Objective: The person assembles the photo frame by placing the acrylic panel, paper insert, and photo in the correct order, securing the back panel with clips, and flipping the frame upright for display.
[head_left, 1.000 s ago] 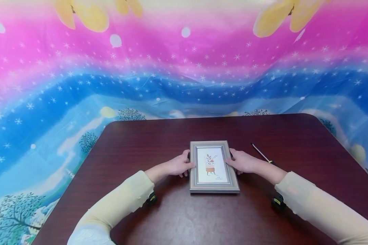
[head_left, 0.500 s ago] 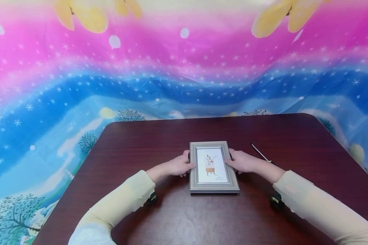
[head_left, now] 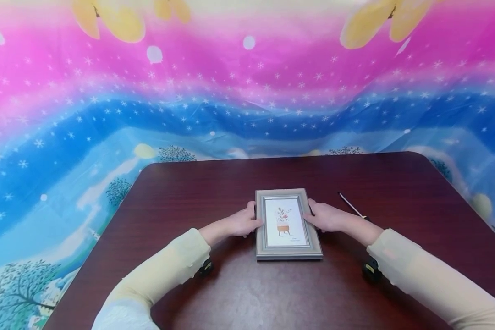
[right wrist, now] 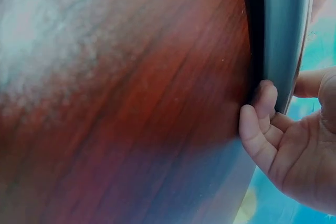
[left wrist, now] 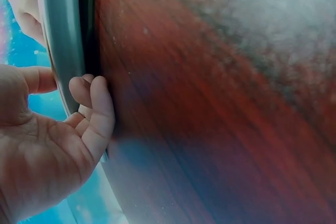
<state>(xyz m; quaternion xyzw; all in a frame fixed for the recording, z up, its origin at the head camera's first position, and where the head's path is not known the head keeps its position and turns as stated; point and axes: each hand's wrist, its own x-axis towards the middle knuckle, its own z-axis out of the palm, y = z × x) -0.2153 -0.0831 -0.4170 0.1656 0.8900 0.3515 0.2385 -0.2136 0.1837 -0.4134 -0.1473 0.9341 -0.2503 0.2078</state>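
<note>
A picture frame (head_left: 288,251) with a beige-grey border lies face up at the middle of the table, showing a plant in an orange pot. My left hand (head_left: 244,222) grips its left side, thumb over the front edge. On the opposite side my right hand (head_left: 327,217) grips it the same way. In the left wrist view, the fingers of the left hand (left wrist: 58,145) curl under the frame's edge (left wrist: 62,30). The right wrist view has the right hand (right wrist: 299,150) with fingers curled beneath the edge (right wrist: 286,30). Whether the frame touches the table cannot be told.
A screwdriver (head_left: 351,204) lies on the dark red-brown table (head_left: 198,183), just beyond my right forearm, its handle partly hidden. Behind the table hangs a colourful printed cloth (head_left: 247,91) with snowflakes. Small black devices (head_left: 371,270) sit under both cuffs.
</note>
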